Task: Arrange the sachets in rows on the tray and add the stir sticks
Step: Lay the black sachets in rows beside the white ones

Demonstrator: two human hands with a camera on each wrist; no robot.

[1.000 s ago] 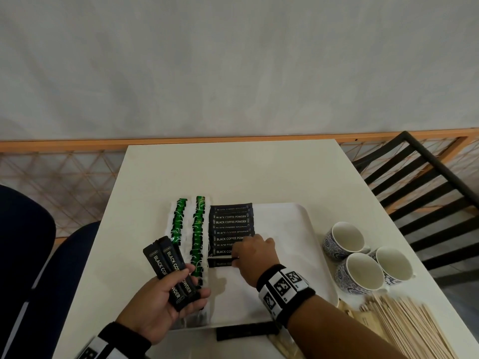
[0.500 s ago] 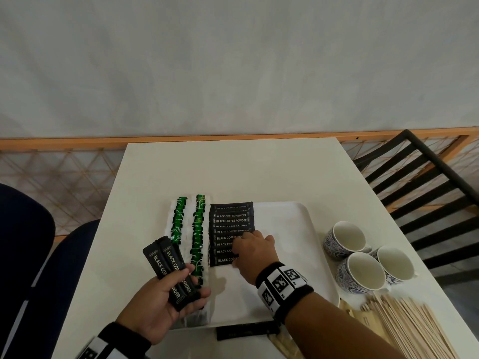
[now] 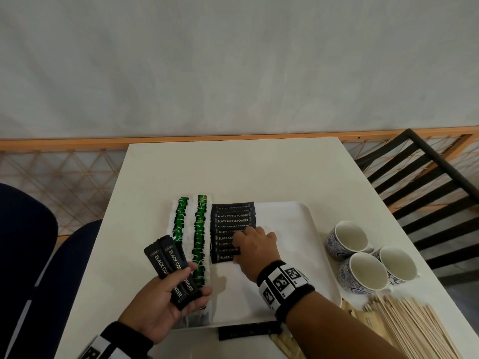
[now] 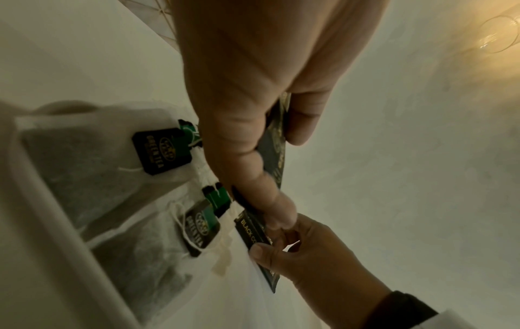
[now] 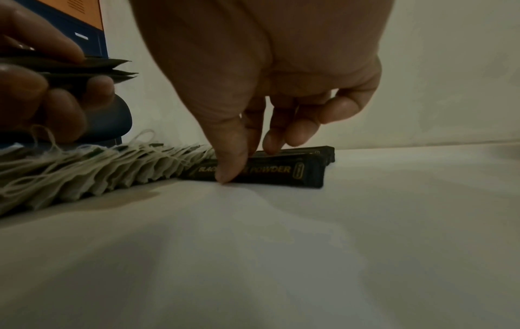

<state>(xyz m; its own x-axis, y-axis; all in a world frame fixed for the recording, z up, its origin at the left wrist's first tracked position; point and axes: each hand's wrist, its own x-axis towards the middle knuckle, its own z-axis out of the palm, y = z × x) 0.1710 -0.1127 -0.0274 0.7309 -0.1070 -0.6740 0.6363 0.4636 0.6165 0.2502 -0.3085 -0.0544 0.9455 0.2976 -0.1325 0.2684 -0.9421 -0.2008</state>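
Note:
A white tray lies on the white table. It carries two rows of green tea bags and a column of black coffee sachets. My right hand pinches the nearest black sachet at the near end of that column, thumb on its front side, fingers on top. My left hand hovers over the tray's left front part and grips a few more black sachets. A pile of wooden stir sticks lies at the front right.
Three patterned cups stand right of the tray. One black sachet lies on the table below the tray's front rim. A black slatted chair is at the right, a dark blue seat at the left.
My right hand has set the sachet flat at the near end of the black column and shifted slightly towards the row. The left hand has stayed put.

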